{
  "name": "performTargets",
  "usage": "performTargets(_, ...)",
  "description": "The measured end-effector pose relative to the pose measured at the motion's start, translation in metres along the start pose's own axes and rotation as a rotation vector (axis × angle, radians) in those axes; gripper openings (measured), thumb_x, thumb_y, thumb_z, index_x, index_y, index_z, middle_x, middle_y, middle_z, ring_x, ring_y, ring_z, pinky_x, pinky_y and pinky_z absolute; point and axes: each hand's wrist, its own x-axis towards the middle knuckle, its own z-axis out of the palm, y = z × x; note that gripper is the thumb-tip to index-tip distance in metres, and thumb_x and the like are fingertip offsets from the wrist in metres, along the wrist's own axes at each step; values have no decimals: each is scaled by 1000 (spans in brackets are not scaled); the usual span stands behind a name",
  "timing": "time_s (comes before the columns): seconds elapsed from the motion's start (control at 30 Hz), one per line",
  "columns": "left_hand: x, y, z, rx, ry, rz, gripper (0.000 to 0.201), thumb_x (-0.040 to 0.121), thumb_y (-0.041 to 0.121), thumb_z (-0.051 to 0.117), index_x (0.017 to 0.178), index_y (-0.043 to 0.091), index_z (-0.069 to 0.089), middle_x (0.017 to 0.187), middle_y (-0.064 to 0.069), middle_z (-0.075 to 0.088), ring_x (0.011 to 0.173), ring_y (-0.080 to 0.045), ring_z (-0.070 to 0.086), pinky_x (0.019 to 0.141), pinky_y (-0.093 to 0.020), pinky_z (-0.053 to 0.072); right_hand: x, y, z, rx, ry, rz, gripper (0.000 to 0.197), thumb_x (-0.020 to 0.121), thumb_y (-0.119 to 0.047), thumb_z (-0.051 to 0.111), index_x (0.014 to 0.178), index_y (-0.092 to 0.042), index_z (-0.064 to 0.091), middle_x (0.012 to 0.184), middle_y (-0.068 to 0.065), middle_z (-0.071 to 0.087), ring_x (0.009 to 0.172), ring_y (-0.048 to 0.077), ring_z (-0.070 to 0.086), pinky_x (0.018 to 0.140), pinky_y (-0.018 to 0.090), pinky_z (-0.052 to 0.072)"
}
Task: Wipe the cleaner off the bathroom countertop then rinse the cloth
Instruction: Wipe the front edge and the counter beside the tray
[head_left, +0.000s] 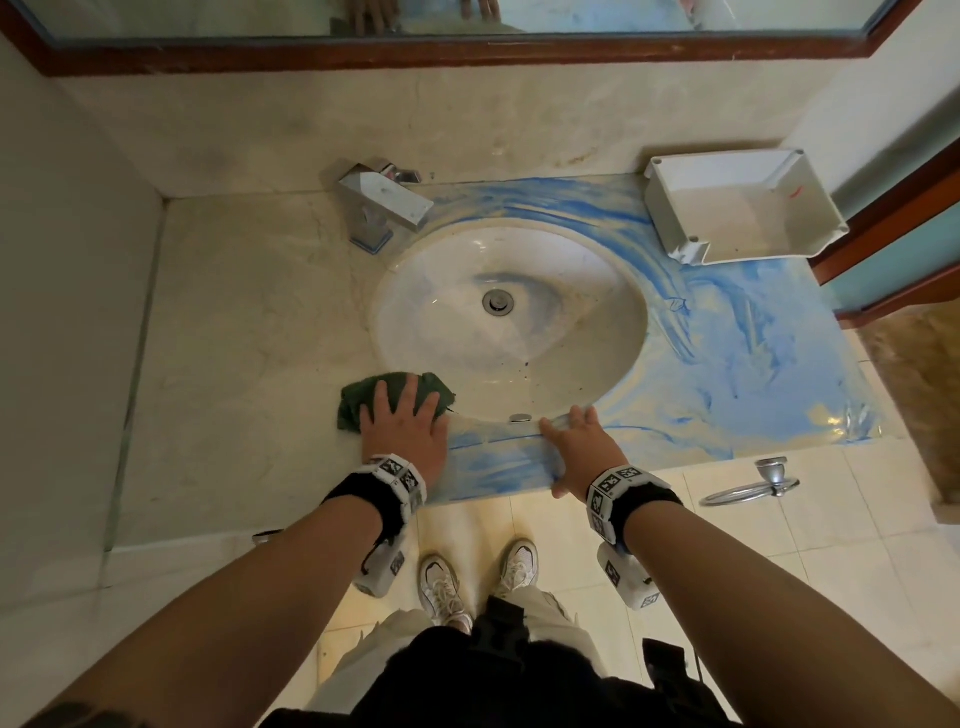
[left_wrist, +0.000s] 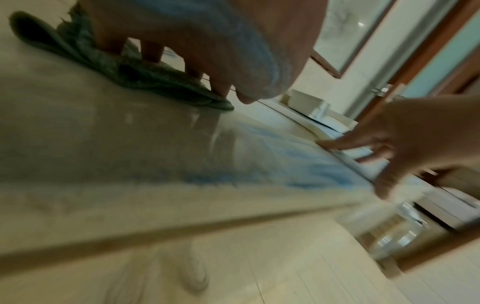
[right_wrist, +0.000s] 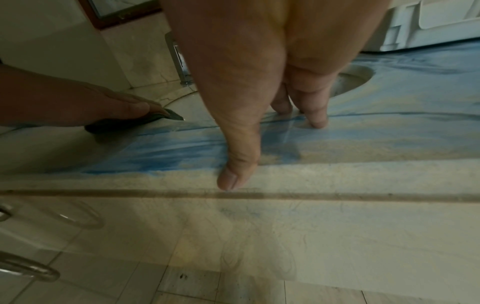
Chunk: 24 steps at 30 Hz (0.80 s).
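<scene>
1. Flat under a spread left hand (head_left: 404, 423), the dark green cloth (head_left: 363, 397) lies on the countertop (head_left: 249, 312) at the front-left rim of the sink (head_left: 511, 317); the fingers press it down straight rather than gripping it.
2. Just right of the cloth, blue cleaner (head_left: 753, 364) streaks the front lip and sweeps round the right and rear of the basin, up to the white plastic tray (head_left: 737, 208).
3. Meanwhile the right hand (head_left: 576, 447) holds nothing, its fingers extended and braced on the smeared front edge.
4. By this evidence the wipe looks roughly half done: the left side shows bare stone, the right is still coated, and the rinse at the faucet (head_left: 387, 200) has yet to come.
5. Only the head view takes in the whole spread of cleaner; the right wrist view alone shows the thumb (right_wrist: 233, 176) hooked over the counter's front edge, and the left wrist view, though blurred, shows fingertips (left_wrist: 221, 88) planted on the cloth.
</scene>
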Motion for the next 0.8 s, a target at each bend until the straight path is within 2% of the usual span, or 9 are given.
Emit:
performTargets(0.13, -37, 20, 13, 49, -68, 197, 58, 97, 55, 16, 152, 37, 20, 163, 5, 3, 147, -34, 5, 118, -56, 11, 1, 1, 1, -6, 5, -2, 106, 68, -32, 85, 152, -29, 19, 153, 18, 13, 144, 42, 2, 108, 48, 40)
performTargets(0.27, -41, 6, 12, 77, -100, 267, 71, 87, 57, -3, 151, 39, 21, 163, 7, 6, 148, -30, 7, 117, -52, 15, 2, 2, 2, -10, 15, -6, 107, 67, -34, 85, 152, -29, 21, 151, 17, 16, 143, 41, 5, 107, 48, 42)
performTargets(0.37, -9, -23, -2, 77, -71, 144, 62, 93, 58, 6, 151, 41, 22, 163, 9, 8, 148, -30, 9, 116, -54, 16, 3, 2, 3, -14, 23, -9, 106, 66, -34, 86, 151, -29, 23, 149, 17, 18, 143, 41, 7, 106, 48, 43)
performTargets(0.47, 23, -62, -16, 71, -79, -14, 55, 99, 55, 15, 152, 43, 13, 163, 11, 1, 148, -33, 4, 117, -58, 10, 3, 3, 4, -6, 23, -6, 106, 66, -33, 86, 151, -30, 23, 151, 17, 15, 144, 41, 5, 106, 47, 42)
performTargets(0.6, 26, -79, -18, 44, -103, -54, 57, 98, 55, 14, 153, 40, 10, 163, 8, -4, 148, -37, -3, 117, -60, 7, 4, 3, 5, -8, 25, -7, 105, 65, -33, 86, 150, -30, 24, 150, 17, 16, 143, 41, 6, 105, 47, 43)
performTargets(0.67, 15, -63, -13, 53, -136, -14, 58, 98, 55, 12, 153, 40, 11, 163, 6, -3, 147, -39, -2, 116, -62, 8, 5, 3, 5, -7, 24, -3, 106, 65, -33, 87, 150, -30, 24, 151, 17, 17, 143, 41, 7, 105, 47, 43)
performTargets(0.8, -27, -37, 4, 133, -164, 221, 71, 87, 58, 1, 150, 39, 26, 163, 5, 9, 147, -40, 9, 113, -63, 15, 5, 2, 5, 0, 16, 1, 107, 66, -32, 86, 151, -30, 22, 153, 18, 14, 144, 41, 4, 108, 47, 39)
